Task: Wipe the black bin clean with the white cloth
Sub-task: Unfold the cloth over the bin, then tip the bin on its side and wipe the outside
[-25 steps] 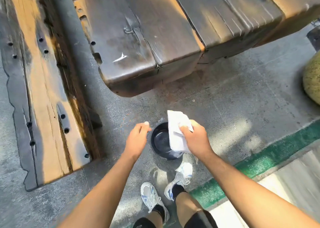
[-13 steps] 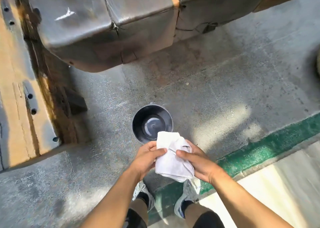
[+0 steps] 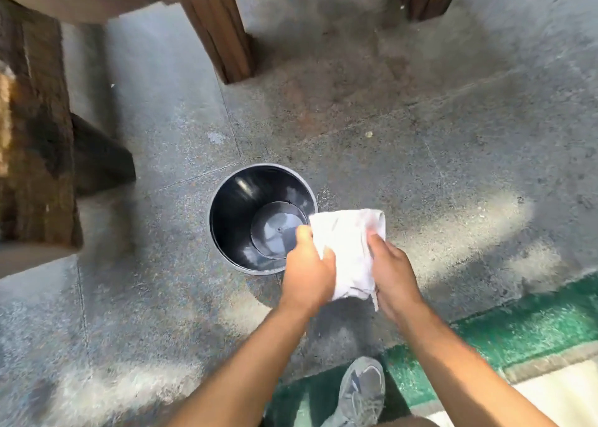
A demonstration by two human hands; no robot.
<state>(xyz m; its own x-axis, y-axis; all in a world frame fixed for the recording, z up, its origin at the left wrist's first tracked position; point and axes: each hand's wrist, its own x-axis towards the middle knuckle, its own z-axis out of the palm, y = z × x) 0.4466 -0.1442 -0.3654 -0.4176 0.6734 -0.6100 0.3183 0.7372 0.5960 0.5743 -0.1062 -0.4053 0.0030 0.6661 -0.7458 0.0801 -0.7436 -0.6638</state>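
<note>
Floor (image 3: pixel 420 174): rough concrete with sun patches, green painted strip (image 3: pixel 534 326) near right. Grit is the main risk. If the cloth drops or drags here, it picks up dirt and smears it into the bin.

Bench (image 3: pixel 35 135): heavy timber, far left, with one leg (image 3: pixel 223 38) at far centre. It stands well apart from the bin and carries none of the task's things. Not a hazard unless the person leans in head-first.

Bin (image 3: pixel 236 209): black, upright on the floor, mouth open to us, glossy inside, nothing visible in it. Nobody's holding it. It looks light, so I'd guess a hard one-handed scrub tips or skids it; one hand should steady the rim.

Cloth (image 3: pixel 348 248): white, bunched, held in the air over the bin's near-right rim, not touching the inside yet. A loose tail hangs at the near end and could trail on the floor.

Left hand (image 3: pixel 307 271) and right hand (image 3: pixel 393 271): both pinch the cloth, fingers curled into its folds, one each side. Wiping not started.

Shoe (image 3: pixel 359 391): near edge, on the green strip. Close enough to kick the bin on a step forward.
</note>
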